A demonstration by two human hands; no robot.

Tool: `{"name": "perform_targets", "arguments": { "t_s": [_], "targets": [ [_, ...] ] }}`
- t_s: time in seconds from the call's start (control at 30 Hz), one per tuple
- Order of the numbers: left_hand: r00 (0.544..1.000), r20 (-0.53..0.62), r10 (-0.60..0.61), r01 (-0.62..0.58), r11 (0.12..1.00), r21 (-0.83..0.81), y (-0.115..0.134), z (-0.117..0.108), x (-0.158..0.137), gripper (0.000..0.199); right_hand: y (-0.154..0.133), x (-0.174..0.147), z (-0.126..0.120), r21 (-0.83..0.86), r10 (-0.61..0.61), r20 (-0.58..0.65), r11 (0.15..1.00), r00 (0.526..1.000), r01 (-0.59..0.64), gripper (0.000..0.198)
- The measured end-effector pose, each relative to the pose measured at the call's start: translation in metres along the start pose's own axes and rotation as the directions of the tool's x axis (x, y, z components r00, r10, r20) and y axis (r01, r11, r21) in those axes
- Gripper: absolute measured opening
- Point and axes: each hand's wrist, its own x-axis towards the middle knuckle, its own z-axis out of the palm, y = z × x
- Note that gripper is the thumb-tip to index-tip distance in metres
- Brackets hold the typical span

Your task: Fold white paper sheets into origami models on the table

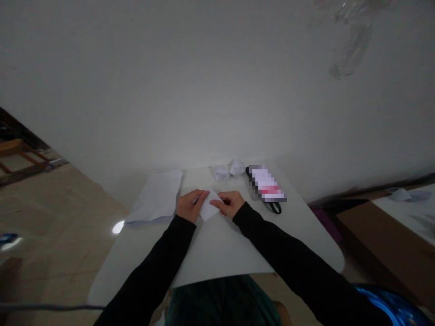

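A small piece of folded white paper (208, 211) is held between my two hands, low over the middle of the white table. My left hand (190, 204) grips its left side, the thumb lying on top. On the right side, my right hand (231, 203) pinches the same paper between thumb and fingers. One corner of the paper points toward me. The fingers beneath it are partly hidden.
A stack of white sheets (158, 194) lies at the table's left. Folded paper shapes (222, 173) stand by the wall. A phone (267, 183), its screen blurred out, rests at the right with a black strap (276, 208). A cardboard box (384, 244) stands beyond the right edge.
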Motion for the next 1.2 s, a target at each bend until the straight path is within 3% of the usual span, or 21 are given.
{"name": "perform_targets", "arguments": {
  "t_s": [0.17,0.33,0.53,0.7,0.8,0.93,1.2],
  "targets": [
    [0.988,-0.018,-0.153,0.149,0.978,-0.143,0.007,0.005,-0.002,0.012,-0.001,0.001,0.004,-0.011,-0.076,-0.116,0.997,0.990,0.075,0.030],
    [0.924,-0.144,-0.355,0.301,0.905,-0.300,0.005,0.011,-0.002,0.022,-0.004,0.002,0.002,0.106,-0.036,-0.242,0.992,0.970,0.064,0.027],
    [0.937,-0.082,-0.340,0.303,0.906,-0.296,-0.001,0.011,-0.002,0.020,-0.003,0.005,0.001,0.156,0.059,-0.301,0.988,0.952,-0.012,0.026],
    [0.953,-0.038,-0.301,0.277,0.915,-0.292,0.000,0.010,-0.003,0.021,-0.006,0.004,0.000,0.136,-0.029,-0.354,0.987,0.935,0.082,0.021],
    [0.933,0.093,-0.349,0.357,0.852,-0.382,0.004,0.014,-0.003,0.026,-0.004,0.004,0.000,0.175,-0.047,-0.407,0.976,0.912,0.129,0.019],
    [0.807,0.425,-0.409,0.582,0.671,-0.460,0.008,0.019,-0.007,0.046,0.003,0.007,-0.002,0.244,0.019,-0.457,0.964,0.889,0.105,0.022],
    [0.819,0.402,-0.409,0.555,0.741,-0.377,0.009,0.018,-0.009,0.039,0.005,0.009,-0.005,0.146,0.059,-0.299,0.989,0.952,-0.016,0.022]
  ]
}}
